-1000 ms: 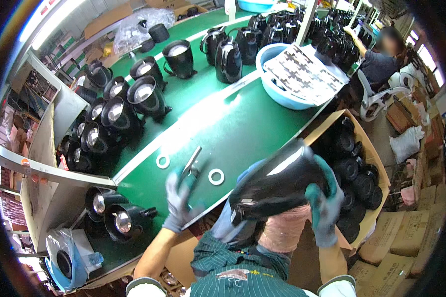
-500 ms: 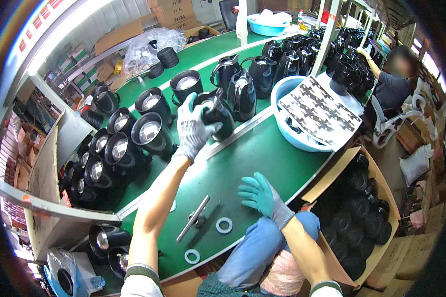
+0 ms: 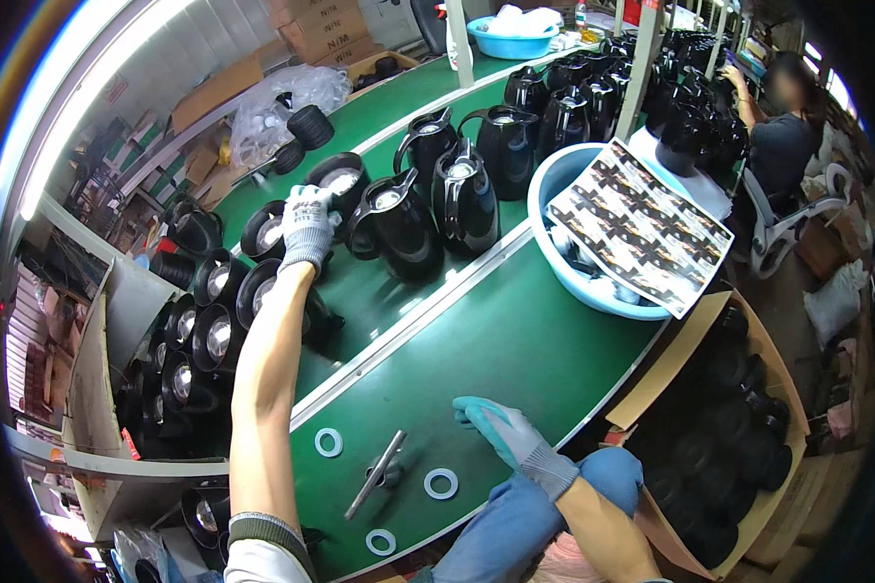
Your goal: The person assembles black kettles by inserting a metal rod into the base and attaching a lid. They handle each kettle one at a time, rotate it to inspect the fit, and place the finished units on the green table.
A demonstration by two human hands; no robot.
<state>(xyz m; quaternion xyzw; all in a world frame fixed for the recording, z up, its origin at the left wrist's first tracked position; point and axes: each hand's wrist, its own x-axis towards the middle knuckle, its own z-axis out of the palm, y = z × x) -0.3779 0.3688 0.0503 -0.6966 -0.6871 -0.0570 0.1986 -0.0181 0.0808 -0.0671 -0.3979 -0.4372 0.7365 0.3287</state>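
My left hand (image 3: 307, 229), in a grey-white glove, reaches to the back left. Its bent fingers are at the near rim of a lidless black jug (image 3: 352, 194) with a shiny silvery inside; the fingertips are partly hidden. Just right of it stands a black jug with a spout and lid (image 3: 396, 233). My right hand (image 3: 504, 433) wears a grey glove with a green palm. It hovers over the green table (image 3: 437, 364) near its front edge, fingers stretched out and nothing held. A metal bar tool (image 3: 375, 474) and pale ring gaskets (image 3: 441, 483) lie close by.
Several lidless jugs (image 3: 218, 337) crowd the left. Lidded jugs (image 3: 465, 199) stand across the back. A blue basin (image 3: 544, 255) with a printed sheet (image 3: 642, 228) sits right, above a carton of black parts (image 3: 792, 428). A metal post (image 3: 640, 73) rises behind; a co-worker (image 3: 787, 141) sits far right.
My left hand has left the lidded jug and moved left to a lidless one. The right hand's fingers have drawn closer together. The whole view has shifted slightly.
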